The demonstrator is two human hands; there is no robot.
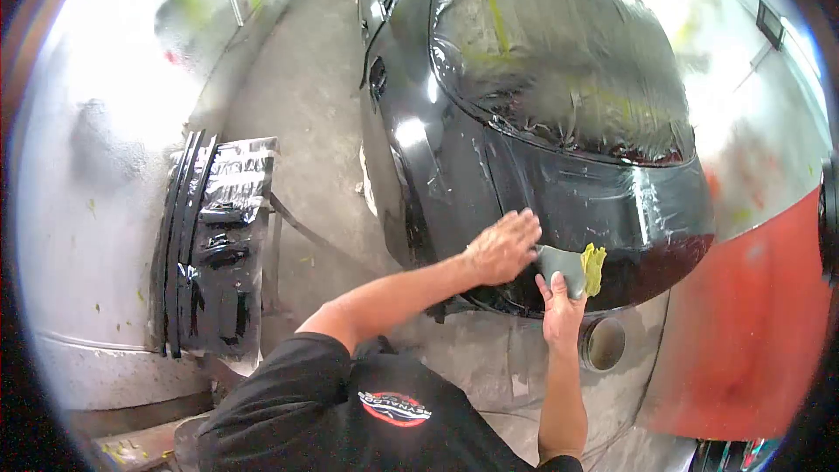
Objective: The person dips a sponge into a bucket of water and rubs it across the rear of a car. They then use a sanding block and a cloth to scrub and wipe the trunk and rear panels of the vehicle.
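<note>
A thin grey flexible sheet (pixel 562 267), its surface matte, is located above the near edge of the glossy black car body (pixel 577 201), to the right of that edge's left corner; contact between sheet and bodywork cannot be determined. A crumpled yellow piece of soft material (pixel 594 269) sits at the right edge of the sheet and touches it. The right hand (pixel 564 304) pinches the lower part of the sheet, with the thumb upright against its face. The left hand (pixel 507 249) reaches across from the left, fingers extended and pressed together, the fingertips at the sheet's left edge; whether they grip that edge cannot be determined. Behind both hands, the car body carries a large window covered with clear wrinkled plastic film (pixel 577 61), marked with a yellow-green streak. Below the near edge of the car body, beside the right forearm, is a round opening with a pale rim (pixel 603 345). The person wears a black short-sleeved shirt (pixel 293 385) bearing a round red, white and blue logo (pixel 395 409). Left of the car, across the grey concrete floor (pixel 288 96), stands a rack with a rectangular panel of long black parts (pixel 225 249). At the right is a broad red panel (pixel 743 323).
</note>
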